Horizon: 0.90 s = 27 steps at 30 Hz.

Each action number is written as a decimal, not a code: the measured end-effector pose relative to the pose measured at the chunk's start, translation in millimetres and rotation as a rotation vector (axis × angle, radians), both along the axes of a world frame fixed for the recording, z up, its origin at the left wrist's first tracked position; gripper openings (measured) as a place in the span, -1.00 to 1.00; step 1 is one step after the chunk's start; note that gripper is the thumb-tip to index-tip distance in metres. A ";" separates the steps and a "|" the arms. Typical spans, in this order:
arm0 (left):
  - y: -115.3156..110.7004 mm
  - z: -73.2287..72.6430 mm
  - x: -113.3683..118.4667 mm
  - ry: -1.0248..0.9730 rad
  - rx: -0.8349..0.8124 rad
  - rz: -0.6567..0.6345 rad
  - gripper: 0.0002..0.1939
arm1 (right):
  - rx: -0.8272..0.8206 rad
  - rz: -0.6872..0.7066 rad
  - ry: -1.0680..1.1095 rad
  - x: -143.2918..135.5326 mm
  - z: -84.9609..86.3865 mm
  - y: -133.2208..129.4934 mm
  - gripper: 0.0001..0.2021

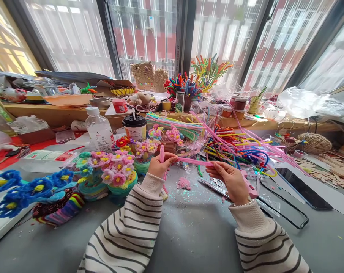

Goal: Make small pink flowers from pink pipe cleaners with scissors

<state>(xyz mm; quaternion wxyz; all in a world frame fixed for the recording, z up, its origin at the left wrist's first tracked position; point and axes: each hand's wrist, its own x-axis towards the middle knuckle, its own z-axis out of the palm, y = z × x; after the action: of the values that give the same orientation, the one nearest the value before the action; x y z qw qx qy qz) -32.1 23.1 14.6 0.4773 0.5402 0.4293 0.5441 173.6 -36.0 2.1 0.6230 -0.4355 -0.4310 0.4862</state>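
Observation:
A pink pipe cleaner [193, 161] stretches nearly level between my two hands above the grey table [194, 242]. My left hand [161, 163] pinches its left part, and a pink end stands up beside the fingers. At its right end, my right hand [230, 182] grips it between thumb and fingertips. Below the strand lies a small pile of pink fluff [183, 183] among glittery bits. Scissors [214, 185] rest just left of my right hand, and a pink tool [249, 185] lies partly hidden behind that hand.
Pots of pink fuzzy flowers [117, 170] and blue flowers [39, 189] stand at the left. Behind them are a plastic bottle [99, 131] and a lidded cup [134, 127]. Loose pipe cleaners [234, 140] spread across the back right, near a dark phone [303, 187] and a black wire frame [294, 216].

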 end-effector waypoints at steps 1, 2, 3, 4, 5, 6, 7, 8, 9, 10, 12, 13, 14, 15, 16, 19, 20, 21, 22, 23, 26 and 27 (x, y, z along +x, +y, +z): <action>0.5 -0.2 -0.5 -0.003 -0.003 0.002 -0.74 | 0.016 -0.037 -0.030 3.8 1.3 -2.0 -0.74; 1.0 -0.3 -1.1 -0.012 -0.007 0.005 -0.73 | 0.027 -0.077 -0.066 8.6 2.6 -4.9 -0.72; 1.3 -0.2 -1.7 -0.023 -0.010 0.011 -0.71 | 0.026 -0.109 -0.109 14.6 4.0 -9.0 -0.70; 1.5 -0.1 -2.2 -0.036 -0.012 0.022 -0.70 | 0.024 -0.147 -0.165 21.6 5.3 -14.5 -0.69; 1.5 0.1 -2.4 -0.045 -0.014 0.034 -0.69 | 0.003 -0.148 -0.253 29.3 6.4 -21.3 -0.70; 1.4 0.3 -2.3 -0.049 -0.015 0.046 -0.68 | -0.031 -0.131 -0.381 37.7 7.0 -29.3 -0.72; 1.2 0.4 -1.9 -0.049 -0.015 0.058 -0.67 | -0.075 -0.101 -0.542 46.5 6.9 -38.3 -0.75; 0.9 0.5 -1.2 -0.046 -0.016 0.068 -0.67 | -0.139 -0.072 -0.741 55.3 6.1 -47.9 -0.77; 0.7 0.4 -0.5 -0.044 -0.017 0.074 -0.67 | -0.200 -0.029 -0.925 63.9 4.3 -57.8 -0.79; 0.6 0.3 0.2 -0.044 -0.016 0.074 -0.68 | -0.237 0.004 -1.080 72.1 1.6 -67.5 -0.82; 0.7 0.0 1.2 -0.052 -0.006 0.072 -0.70 | -0.276 0.061 -1.293 85.9 -5.6 -84.5 -0.85; 0.9 -0.2 1.4 -0.057 0.001 0.073 -0.71 | -0.277 0.069 -1.367 91.0 -9.5 -91.2 -0.84; 1.1 -0.4 1.4 -0.058 0.007 0.074 -0.72 | -0.261 0.078 -1.420 94.5 -13.0 -96.4 -0.81; 1.4 -0.5 1.3 -0.057 0.013 0.077 -0.73 | -0.241 0.077 -1.463 96.4 -15.8 -100.1 -0.79; 1.7 -0.5 1.1 -0.051 0.017 0.081 -0.73 | -0.221 0.074 -1.499 96.8 -17.7 -102.3 -0.77; 2.1 -0.4 0.6 -0.030 0.024 0.079 -0.73 | -0.194 0.074 -1.578 91.5 -17.3 -101.3 -0.75; 2.1 -0.3 0.5 -0.025 0.026 0.073 -0.73 | -0.188 0.084 -1.599 89.0 -15.7 -99.2 -0.75; 2.0 -0.3 0.4 -0.022 0.027 0.066 -0.73 | -0.177 0.098 -1.622 86.9 -13.8 -96.5 -0.75; 2.0 -0.2 0.3 -0.024 0.026 0.058 -0.74 | -0.165 0.117 -1.642 85.3 -11.7 -93.5 -0.76; 1.9 -0.2 0.2 -0.029 0.024 0.050 -0.74 | -0.154 0.144 -1.659 84.4 -9.6 -90.2 -0.77; 1.3 0.3 -0.2 -0.044 0.013 0.025 -0.74 | -0.161 0.252 -1.653 85.5 -3.2 -80.4 -0.82; 1.1 0.5 -0.4 -0.042 0.010 0.022 -0.74 | -0.181 0.298 -1.625 86.5 -0.7 -77.6 -0.84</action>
<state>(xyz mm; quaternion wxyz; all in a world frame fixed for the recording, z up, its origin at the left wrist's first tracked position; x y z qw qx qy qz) -32.5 24.3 15.1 0.4774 0.5262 0.4226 0.5627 260.1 -113.7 1.4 0.0094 -0.6376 -0.7591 0.1306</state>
